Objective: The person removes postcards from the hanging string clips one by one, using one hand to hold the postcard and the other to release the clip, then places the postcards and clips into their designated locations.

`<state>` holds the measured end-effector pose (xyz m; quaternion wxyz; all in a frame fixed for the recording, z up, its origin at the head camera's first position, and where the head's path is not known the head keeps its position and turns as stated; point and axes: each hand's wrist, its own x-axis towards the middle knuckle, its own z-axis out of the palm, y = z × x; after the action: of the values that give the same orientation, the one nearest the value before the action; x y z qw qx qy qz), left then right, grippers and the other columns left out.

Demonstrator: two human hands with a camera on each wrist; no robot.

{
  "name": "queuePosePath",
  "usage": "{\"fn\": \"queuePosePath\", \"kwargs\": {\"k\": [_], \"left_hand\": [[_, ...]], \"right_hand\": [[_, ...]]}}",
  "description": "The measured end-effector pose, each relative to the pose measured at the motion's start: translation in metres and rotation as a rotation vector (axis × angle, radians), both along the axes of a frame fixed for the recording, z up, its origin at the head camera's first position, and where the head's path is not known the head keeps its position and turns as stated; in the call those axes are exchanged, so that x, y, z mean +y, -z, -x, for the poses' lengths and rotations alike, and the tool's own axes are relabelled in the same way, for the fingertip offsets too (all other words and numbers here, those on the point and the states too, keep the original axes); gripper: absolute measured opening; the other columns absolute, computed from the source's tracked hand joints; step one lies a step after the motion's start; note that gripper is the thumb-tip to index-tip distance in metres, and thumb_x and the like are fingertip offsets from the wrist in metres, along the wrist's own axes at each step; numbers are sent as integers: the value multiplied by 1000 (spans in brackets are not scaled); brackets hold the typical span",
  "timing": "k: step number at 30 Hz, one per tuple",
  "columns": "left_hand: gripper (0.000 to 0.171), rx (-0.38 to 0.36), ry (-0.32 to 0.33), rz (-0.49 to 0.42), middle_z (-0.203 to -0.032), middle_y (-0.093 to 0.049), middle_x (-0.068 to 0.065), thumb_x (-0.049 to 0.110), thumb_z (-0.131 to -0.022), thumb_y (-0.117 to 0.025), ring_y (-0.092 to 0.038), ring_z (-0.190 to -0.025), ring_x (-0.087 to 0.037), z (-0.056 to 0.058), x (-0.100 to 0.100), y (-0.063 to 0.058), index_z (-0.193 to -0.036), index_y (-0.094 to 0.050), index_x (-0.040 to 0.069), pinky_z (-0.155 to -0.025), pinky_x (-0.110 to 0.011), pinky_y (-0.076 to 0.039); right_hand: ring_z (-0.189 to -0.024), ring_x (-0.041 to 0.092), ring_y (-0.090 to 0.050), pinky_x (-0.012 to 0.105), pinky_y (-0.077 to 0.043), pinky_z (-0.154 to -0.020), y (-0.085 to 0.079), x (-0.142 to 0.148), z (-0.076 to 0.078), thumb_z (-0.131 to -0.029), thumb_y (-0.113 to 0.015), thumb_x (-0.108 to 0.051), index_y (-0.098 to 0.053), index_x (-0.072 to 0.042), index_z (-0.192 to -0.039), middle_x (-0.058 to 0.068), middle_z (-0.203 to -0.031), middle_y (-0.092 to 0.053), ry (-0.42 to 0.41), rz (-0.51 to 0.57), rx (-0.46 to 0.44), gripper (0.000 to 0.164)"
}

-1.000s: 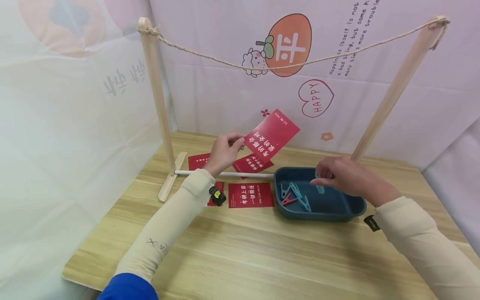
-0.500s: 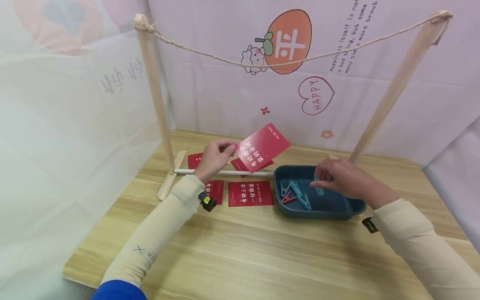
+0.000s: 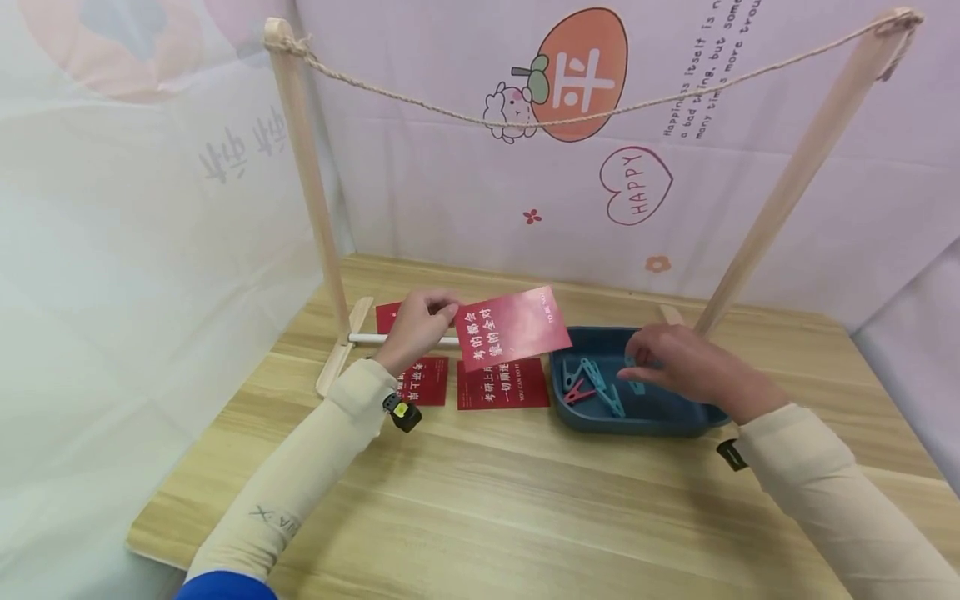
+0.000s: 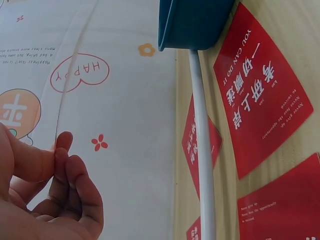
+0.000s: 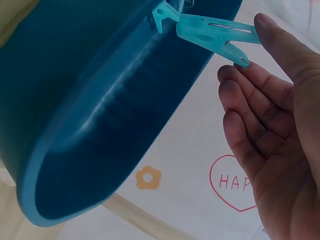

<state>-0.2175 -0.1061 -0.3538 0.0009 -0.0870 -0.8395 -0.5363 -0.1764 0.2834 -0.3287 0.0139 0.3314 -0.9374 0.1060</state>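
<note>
My left hand (image 3: 420, 327) pinches a red card (image 3: 513, 329) with white lettering by its left edge, thumb against fingers. The card is held above the table and overlaps another red card (image 3: 528, 392) in the head view. In the left wrist view the held card is turned edge-on and barely shows. Over the dark blue tray (image 3: 637, 425), my right hand (image 3: 693, 371) holds a teal clothespin (image 5: 210, 32) by its handle ends, between thumb and index finger. Several teal clothespins (image 3: 606, 398) and a pink one (image 3: 576, 393) lie at the tray's left end.
A wooden stand frames the work, with a left post (image 3: 307, 167), a right post (image 3: 810, 158) and a sagging twine (image 3: 420, 102) strung between. A white rod (image 4: 202, 135) runs low behind the near cards. More red cards (image 3: 427, 383) lie on the wooden table (image 3: 480, 500).
My left hand has drawn back left and down, lowering the card and turning it closer to level. The right hand still holds the clothespin over the tray, nearly unmoved.
</note>
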Motion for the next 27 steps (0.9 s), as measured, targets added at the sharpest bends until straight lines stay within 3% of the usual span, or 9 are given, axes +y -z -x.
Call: {"fn": "queuePosePath", "kwargs": {"k": [3,10,16,23,27], "left_hand": [[25,-3,3,18,-117,-71,-12,16,-108,-55,-66,-111,-30,-3,-4,2,-121,-74,7,-97,-40,-57],[25,-65,4,66,-117,-72,-9,17,-109,-56,-63,-101,-24,-12,-11,7,-123,-77,12,-83,-30,-54],[24,-88,34,120,-116,-71,-10,15,-107,-60,-60,-99,-22,-23,-16,11,-123,-76,8,-81,-27,-53],[22,-96,82,137,-104,-69,-17,12,-105,-61,-54,-84,-20,-33,-21,18,-118,-78,8,-67,-27,-46],[21,-93,90,161,-100,-70,-13,11,-104,-62,-55,-85,-20,-38,-22,24,-117,-80,9,-68,-27,-45]], "right_hand": [[-79,8,-68,35,-63,-74,1,-1,-1,-91,-84,-25,-75,-5,-98,0,-88,-74,-1,1,0,23],[-78,10,-68,36,-62,-72,7,-1,-1,-89,-86,-20,-74,-5,-95,0,-86,-73,-8,25,42,21],[-78,11,-69,37,-61,-72,12,-1,1,-89,-86,-22,-74,-5,-95,0,-86,-73,0,19,68,22],[-79,13,-69,39,-61,-73,16,-5,1,-90,-86,-25,-74,-7,-95,0,-86,-73,2,17,85,22],[-80,14,-68,40,-60,-74,19,-6,2,-90,-85,-24,-74,-6,-95,1,-87,-73,2,15,85,22]]}}
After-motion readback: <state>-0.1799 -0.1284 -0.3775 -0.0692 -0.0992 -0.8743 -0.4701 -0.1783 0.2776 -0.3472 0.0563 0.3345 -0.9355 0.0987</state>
